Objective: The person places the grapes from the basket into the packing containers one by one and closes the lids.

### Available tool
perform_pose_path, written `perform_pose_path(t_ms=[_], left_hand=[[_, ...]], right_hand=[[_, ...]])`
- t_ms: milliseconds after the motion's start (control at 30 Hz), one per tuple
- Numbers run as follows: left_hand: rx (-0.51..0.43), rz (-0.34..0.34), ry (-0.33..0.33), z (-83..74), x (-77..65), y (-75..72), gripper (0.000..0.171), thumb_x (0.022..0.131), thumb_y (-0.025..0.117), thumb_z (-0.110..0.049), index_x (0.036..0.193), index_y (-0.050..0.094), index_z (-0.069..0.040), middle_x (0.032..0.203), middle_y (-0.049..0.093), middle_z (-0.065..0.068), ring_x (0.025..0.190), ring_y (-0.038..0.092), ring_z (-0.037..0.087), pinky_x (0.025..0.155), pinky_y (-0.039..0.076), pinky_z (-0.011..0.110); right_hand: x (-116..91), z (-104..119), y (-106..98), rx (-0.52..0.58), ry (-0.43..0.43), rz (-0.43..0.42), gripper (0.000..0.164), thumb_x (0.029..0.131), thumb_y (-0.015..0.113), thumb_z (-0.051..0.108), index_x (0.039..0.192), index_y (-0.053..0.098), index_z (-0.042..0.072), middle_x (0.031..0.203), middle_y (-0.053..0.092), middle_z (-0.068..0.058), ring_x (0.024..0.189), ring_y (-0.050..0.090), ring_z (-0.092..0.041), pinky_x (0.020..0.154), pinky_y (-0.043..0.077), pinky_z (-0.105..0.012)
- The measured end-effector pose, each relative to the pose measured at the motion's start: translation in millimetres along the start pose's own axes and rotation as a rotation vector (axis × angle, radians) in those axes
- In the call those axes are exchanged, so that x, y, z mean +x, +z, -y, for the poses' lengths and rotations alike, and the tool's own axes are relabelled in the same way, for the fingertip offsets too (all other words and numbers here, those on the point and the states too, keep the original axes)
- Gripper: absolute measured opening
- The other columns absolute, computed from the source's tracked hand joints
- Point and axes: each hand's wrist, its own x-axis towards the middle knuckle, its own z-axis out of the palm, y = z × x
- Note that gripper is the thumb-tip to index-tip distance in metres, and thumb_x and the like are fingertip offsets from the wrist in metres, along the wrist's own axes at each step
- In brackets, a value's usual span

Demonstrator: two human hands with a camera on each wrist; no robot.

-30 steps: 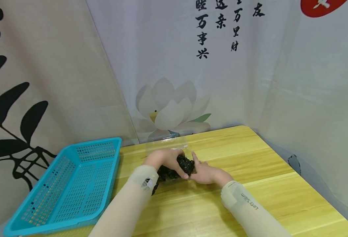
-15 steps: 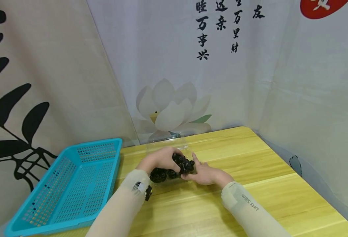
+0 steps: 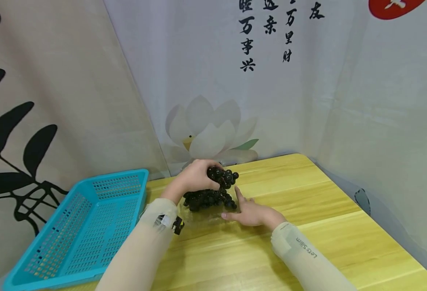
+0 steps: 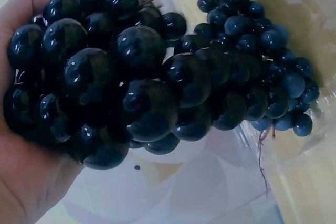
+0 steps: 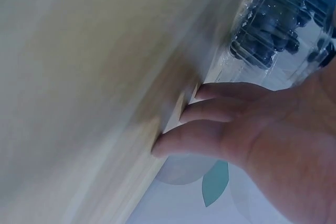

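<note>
My left hand [image 3: 195,178] grips a bunch of black grapes [image 3: 222,176] above a clear plastic box [image 3: 202,221]. Up close in the left wrist view, thumb and fingers hold the left end of the held bunch [image 4: 136,82]. More black grapes [image 3: 206,200] lie in the box below, also seen behind the bunch as smaller grapes [image 4: 252,40] with a thin stem hanging. My right hand [image 3: 252,213] is at the box's right side, thumb and index finger spread. From the right wrist, its straight fingers [image 5: 194,137] reach down to the tabletop, with the grape box [image 5: 268,30] beyond.
A blue perforated plastic basket [image 3: 100,226] stands at the left of the wooden table [image 3: 293,258]. Behind the table hangs a pale curtain [image 3: 206,60] with a printed flower and writing.
My left hand has moved up and away from me with the bunch, which has risen out of the box. More of the grapes below now show. My right hand stays at the box's side.
</note>
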Motion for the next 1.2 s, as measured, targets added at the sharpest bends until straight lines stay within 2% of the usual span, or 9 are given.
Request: perform_pose_path(t_ms=[100, 300, 433, 567, 667, 800, 900, 1033, 1200], left_hand=[[0.088, -0.046, 0.009, -4.8, 5.1, 3.5, 0.059, 0.085, 0.086, -0.025, 0.141, 0.067, -0.029, 0.155, 0.06, 0.001, 0.14, 0.06, 0.031, 0.109, 0.055, 0.056], [0.477, -0.029, 0.062, -9.3, 10.1, 30.9, 0.058, 0.089, 0.085, -0.028, 0.143, 0.065, -0.031, 0.149, 0.062, -0.003, 0.125, 0.069, 0.029, 0.104, 0.059, 0.054], [0.628, -0.041, 0.101, -7.1, 5.4, 48.8, 0.06, 0.089, 0.083, -0.026, 0.145, 0.062, -0.028, 0.146, 0.061, -0.001, 0.118, 0.071, 0.028, 0.092, 0.064, 0.049], [0.608, -0.044, 0.133, -3.6, -3.0, 60.0, 0.063, 0.088, 0.087, -0.033, 0.144, 0.059, -0.026, 0.142, 0.059, 0.0, 0.114, 0.071, 0.028, 0.088, 0.065, 0.048], [0.516, 0.001, 0.15, 1.0, -8.5, 66.2, 0.062, 0.089, 0.087, -0.04, 0.143, 0.058, -0.028, 0.143, 0.055, -0.001, 0.12, 0.068, 0.028, 0.097, 0.063, 0.051], [0.403, 0.058, 0.168, 10.5, -14.2, 71.5, 0.058, 0.093, 0.084, -0.036, 0.144, 0.057, -0.03, 0.152, 0.049, -0.003, 0.132, 0.062, 0.029, 0.107, 0.058, 0.051], [0.424, 0.073, 0.204, 14.9, -17.7, 72.9, 0.059, 0.096, 0.082, -0.034, 0.147, 0.055, -0.03, 0.156, 0.046, -0.002, 0.136, 0.06, 0.03, 0.11, 0.057, 0.05], [0.51, 0.083, 0.233, 17.1, -21.7, 74.4, 0.063, 0.098, 0.077, -0.043, 0.154, 0.05, -0.03, 0.161, 0.042, 0.0, 0.138, 0.057, 0.031, 0.109, 0.057, 0.049], [0.489, 0.092, 0.223, 21.6, -23.7, 77.6, 0.062, 0.101, 0.071, -0.046, 0.156, 0.045, -0.03, 0.165, 0.034, 0.002, 0.138, 0.055, 0.031, 0.096, 0.061, 0.045]], right_hand=[[0.1, 0.4, -0.9, 0.004, -0.01, -0.001, 0.124, 0.091, 0.053, 0.086, 0.169, -0.02, 0.023, 0.173, 0.031, -0.021, 0.163, 0.012, -0.054, 0.126, 0.029, -0.072], [0.2, 2.0, -0.8, -0.008, 0.023, 0.012, 0.126, 0.09, 0.05, 0.089, 0.17, -0.017, 0.019, 0.175, 0.027, -0.02, 0.165, 0.012, -0.048, 0.125, 0.029, -0.072], [0.6, 3.9, -0.8, -0.014, 0.026, 0.01, 0.125, 0.092, 0.051, 0.087, 0.17, -0.016, 0.016, 0.173, 0.03, -0.023, 0.165, 0.012, -0.047, 0.125, 0.031, -0.071], [1.9, 3.6, -1.2, -0.007, 0.013, 0.005, 0.127, 0.093, 0.052, 0.085, 0.17, -0.014, 0.009, 0.173, 0.028, -0.026, 0.164, 0.011, -0.05, 0.127, 0.028, -0.071], [2.2, 1.9, -1.8, 0.018, 0.008, -0.006, 0.13, 0.091, 0.054, 0.086, 0.17, -0.01, 0.004, 0.172, 0.025, -0.03, 0.164, 0.012, -0.052, 0.127, 0.026, -0.072], [1.3, 1.0, -1.9, 0.053, 0.025, -0.013, 0.133, 0.089, 0.057, 0.086, 0.17, -0.004, 0.001, 0.172, 0.02, -0.036, 0.162, 0.016, -0.054, 0.125, 0.029, -0.073], [0.9, 1.2, -1.7, 0.06, 0.043, -0.003, 0.133, 0.089, 0.057, 0.086, 0.17, -0.002, -0.001, 0.172, 0.015, -0.037, 0.162, 0.016, -0.054, 0.124, 0.03, -0.073], [0.7, 0.9, -1.2, 0.05, 0.045, 0.005, 0.133, 0.089, 0.057, 0.086, 0.169, -0.001, -0.003, 0.173, 0.013, -0.036, 0.162, 0.014, -0.055, 0.125, 0.029, -0.073], [-0.6, 2.1, -3.3, 0.046, 0.03, 0.0, 0.134, 0.089, 0.059, 0.085, 0.169, -0.003, -0.003, 0.173, 0.016, -0.036, 0.162, 0.014, -0.055, 0.126, 0.027, -0.073]])
